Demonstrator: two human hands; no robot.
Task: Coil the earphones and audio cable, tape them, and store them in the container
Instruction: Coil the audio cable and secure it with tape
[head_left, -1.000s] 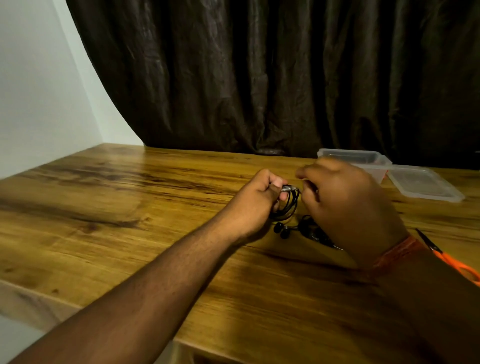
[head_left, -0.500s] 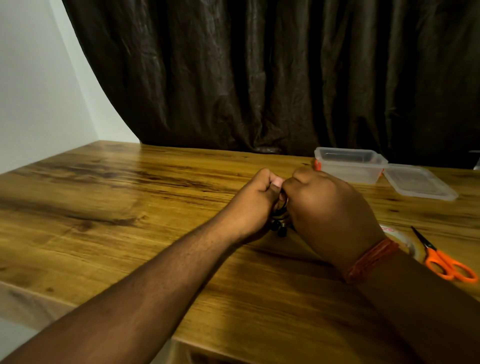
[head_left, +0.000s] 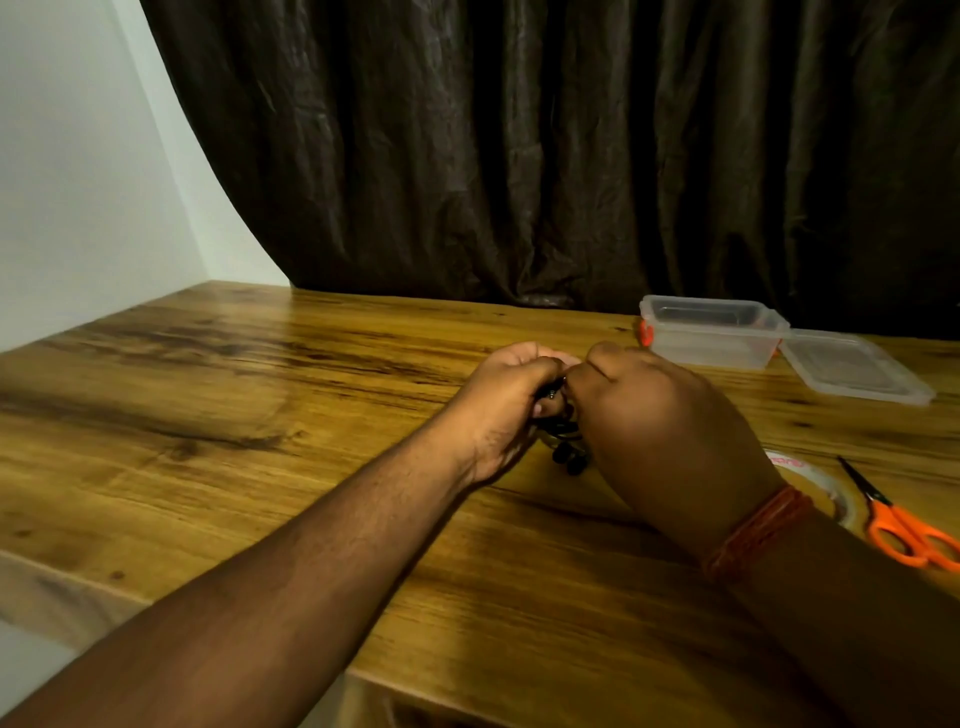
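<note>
My two hands meet over the middle of the wooden counter (head_left: 260, 415). My left hand (head_left: 506, 400) has its fingers curled around the black earphones (head_left: 569, 457), which are gathered in a small bundle between the two hands. My right hand (head_left: 665, 436) is also curled, and its thumb and first finger pinch the same bundle at the top, just where a small metal part of the cable shows. The two hands touch each other there. Most of the coil is hidden by my fingers, so I cannot tell how many loops it has. Two small black earbuds hang out from the bottom of the bundle, close above the counter; I cannot tell if they touch the wood.

On my right wrist I wear an orange thread band (head_left: 753, 530). Just behind this wrist lies a roll of clear tape (head_left: 821, 478), flat on the counter, partly covered by my arm. Beside the tape, to the right, lie scissors (head_left: 904, 525) with orange handles, the blades pointing away from me.

Farther back on the right stands the clear plastic container (head_left: 711, 332), open. Its lid (head_left: 857, 369) lies flat just beside it on the right. A small orange thing shows at the left edge of the container; I cannot tell what it is. Behind the counter hangs a dark curtain (head_left: 519, 156), and on the left is a white wall (head_left: 78, 182).
</note>
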